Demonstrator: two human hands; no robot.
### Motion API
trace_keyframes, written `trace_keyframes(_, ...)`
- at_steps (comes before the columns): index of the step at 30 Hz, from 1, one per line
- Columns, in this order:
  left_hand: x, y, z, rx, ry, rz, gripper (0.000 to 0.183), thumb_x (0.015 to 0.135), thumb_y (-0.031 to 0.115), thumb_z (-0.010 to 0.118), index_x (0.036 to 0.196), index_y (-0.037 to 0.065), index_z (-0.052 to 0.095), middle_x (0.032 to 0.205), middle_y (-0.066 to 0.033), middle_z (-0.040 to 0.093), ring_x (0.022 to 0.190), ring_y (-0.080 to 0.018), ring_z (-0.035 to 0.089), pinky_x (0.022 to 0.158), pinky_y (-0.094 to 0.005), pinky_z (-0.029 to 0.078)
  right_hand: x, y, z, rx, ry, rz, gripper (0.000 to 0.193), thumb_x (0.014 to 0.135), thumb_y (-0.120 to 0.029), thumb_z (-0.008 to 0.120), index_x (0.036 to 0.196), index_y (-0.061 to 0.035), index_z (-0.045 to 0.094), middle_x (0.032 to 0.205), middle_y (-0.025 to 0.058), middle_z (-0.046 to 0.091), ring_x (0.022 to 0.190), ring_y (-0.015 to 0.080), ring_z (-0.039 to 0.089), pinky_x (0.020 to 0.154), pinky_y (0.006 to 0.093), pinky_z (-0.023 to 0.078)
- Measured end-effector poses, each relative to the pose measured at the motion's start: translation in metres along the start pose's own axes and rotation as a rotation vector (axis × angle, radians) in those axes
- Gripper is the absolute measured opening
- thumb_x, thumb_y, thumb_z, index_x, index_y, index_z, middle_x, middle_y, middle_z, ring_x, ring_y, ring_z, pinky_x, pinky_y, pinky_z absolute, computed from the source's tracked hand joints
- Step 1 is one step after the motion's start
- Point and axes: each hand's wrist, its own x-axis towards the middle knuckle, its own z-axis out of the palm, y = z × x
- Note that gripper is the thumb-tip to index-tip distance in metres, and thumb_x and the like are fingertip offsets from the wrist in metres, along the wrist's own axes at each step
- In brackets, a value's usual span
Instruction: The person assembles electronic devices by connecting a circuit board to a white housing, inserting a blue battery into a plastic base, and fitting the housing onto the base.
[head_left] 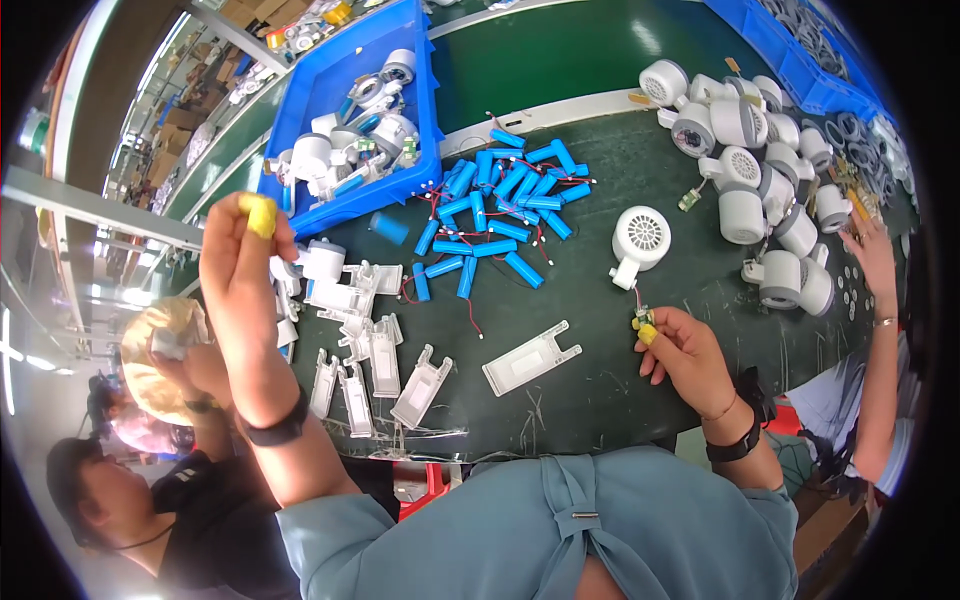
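My left hand (pixel 240 255) is raised above the table's left side, fingers closed, with a yellow finger cot on one fingertip; whether it holds anything I cannot tell. My right hand (pixel 683 350) pinches a small green circuit board (pixel 641 319) whose thin wire runs up to a white round fan housing (pixel 638 241) lying on the dark green table (pixel 600 380). A yellow cot covers a right fingertip too. A white flat plastic cover (pixel 531 357) lies between my hands. Several white handle shells (pixel 370 370) lie below my left hand.
A pile of blue cylindrical battery cells (pixel 500 205) with wires lies in the middle. A blue bin (pixel 425 100) of parts stands at the back left. Several white fan housings (pixel 760 170) crowd the right. One person sits at my left, another person's hand (pixel 872 255) reaches in at right.
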Motion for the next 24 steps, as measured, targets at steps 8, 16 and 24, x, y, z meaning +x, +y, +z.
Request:
trace_keyframes(8, 0.037, -0.020, -0.100, 0.176, 0.197, 0.020, 0.015, 0.100, 0.014, 0.055, 0.104, 0.000, 0.061, 0.084, -0.0040, 0.064, 0.068, -0.0093, 0.059, 0.066, -0.0232, 0.050, -0.004, -0.003, 0.004, -0.003, 0.039, 0.016, 0.020, 0.099, -0.011, 0.054, 0.116, 0.0002, 0.058, 0.089, 0.0047, 0.063, 0.065, 0.0092, 0.061, 0.053, 0.0196, 0.047)
trace_keyframes(16, 0.014, -0.039, -0.210, 0.636, 0.492, -0.124, 0.031, 0.094, 0.024, 0.055, 0.101, -0.005, 0.059, 0.086, -0.0161, 0.065, 0.073, -0.0269, 0.059, 0.069, -0.0375, 0.049, 0.000, -0.001, 0.001, -0.010, 0.045, 0.016, 0.020, 0.098, -0.010, 0.053, 0.114, -0.0011, 0.059, 0.088, 0.0046, 0.064, 0.062, 0.0085, 0.059, 0.051, 0.0190, 0.046)
trace_keyframes(24, -0.027, -0.108, -0.283, 1.248, 0.240, -0.325, 0.037, 0.091, 0.025, 0.052, 0.112, -0.003, 0.064, 0.106, -0.0238, 0.067, 0.097, -0.0372, 0.061, 0.085, -0.0456, 0.048, 0.000, 0.006, 0.000, -0.029, 0.090, 0.018, 0.020, 0.098, -0.011, 0.054, 0.114, -0.0018, 0.060, 0.088, 0.0037, 0.064, 0.061, 0.0069, 0.058, 0.049, 0.0180, 0.045)
